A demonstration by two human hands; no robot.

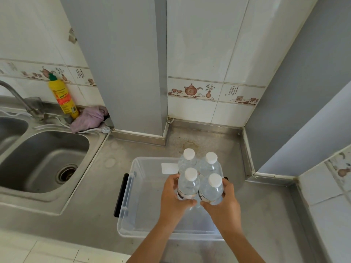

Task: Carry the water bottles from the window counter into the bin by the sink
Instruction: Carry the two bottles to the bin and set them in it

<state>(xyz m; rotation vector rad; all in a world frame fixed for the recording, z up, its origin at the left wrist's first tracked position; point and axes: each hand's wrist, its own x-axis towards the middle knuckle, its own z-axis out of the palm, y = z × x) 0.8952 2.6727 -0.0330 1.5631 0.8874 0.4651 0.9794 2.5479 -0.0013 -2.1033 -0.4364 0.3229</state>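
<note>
Far out to the left of the fingers lies the steel sink [47,160], with a yellow detergent bottle [63,95] and a crumpled purple cloth [89,118] standing behind it against the tiled wall. Nearer, just left of the fingers, is the black handle of the clear plastic bin [133,196], which sits on the steel counter [95,186] beside the sink.

The left hand [173,198] wraps its fingers [187,203] around the near-left one of four water bottles [201,179], thumb on the outer side. The bottles stand upright in a tight two-by-two block, white caps up, held over the right half of the bin; whether their bases already rest on the bin floor cannot be told. The far pair sits beyond the fingertips, squeezed between the near pair and nothing else visible, so the block likely holds only because both hands press inward.

The right hand [226,202] mirrors the left, its fingers closed around the near-right bottle. Gripping all four as one cluster probably saves trips, and setting them toward the bin's right wall leaves the left part free for more. Letting go unevenly could tip the far pair.
</note>
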